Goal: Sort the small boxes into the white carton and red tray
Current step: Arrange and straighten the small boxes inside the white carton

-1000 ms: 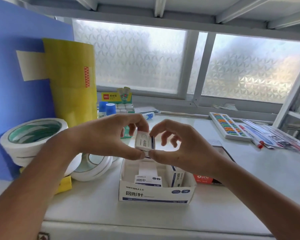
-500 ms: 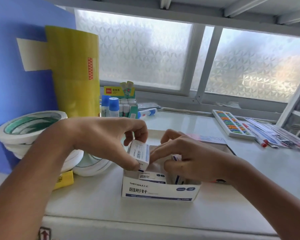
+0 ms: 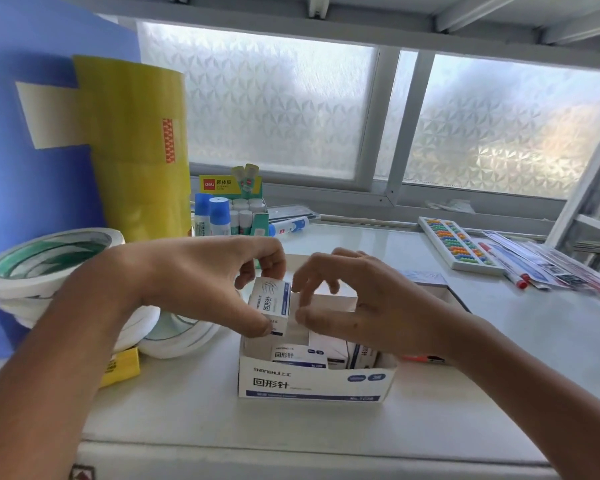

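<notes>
**A:** What sits at the centre?

**B:** A small white box with a blue band [image 3: 270,304], held upright over the back left corner of the white carton [image 3: 315,382]. The left hand [image 3: 201,275] pinches it, thumb at its lower edge, fingers curled over its top.

**A:** And the other hand?

**B:** The right hand [image 3: 368,306] hovers over the carton just beside the box, fingers loosely curled and apart, thumb tip close to the box's right face. Whether it touches cannot be told; it grips nothing.

**A:** Where is the carton?

**B:** Near the front edge of the white worktop [image 3: 520,358], about midway along it. Several more small boxes [image 3: 299,355] lie inside, printed faces up or sideways.

**A:** The red tray?

**B:** Only a sliver of red [image 3: 421,358] shows behind the right wrist, touching the carton's right side; the rest is hidden.

**A:** Further out?

**B:** Stacked rolls of white tape [image 3: 45,265] crowd the left end, with a wide yellow roll [image 3: 136,150] standing behind them against a blue board [image 3: 32,174]. Glue sticks in a display box [image 3: 236,209] stand along the back edge under the frosted window [image 3: 274,98]. Toward the right back corner lie a coloured bead abacus [image 3: 459,245] and packaged pens [image 3: 548,265].
</notes>
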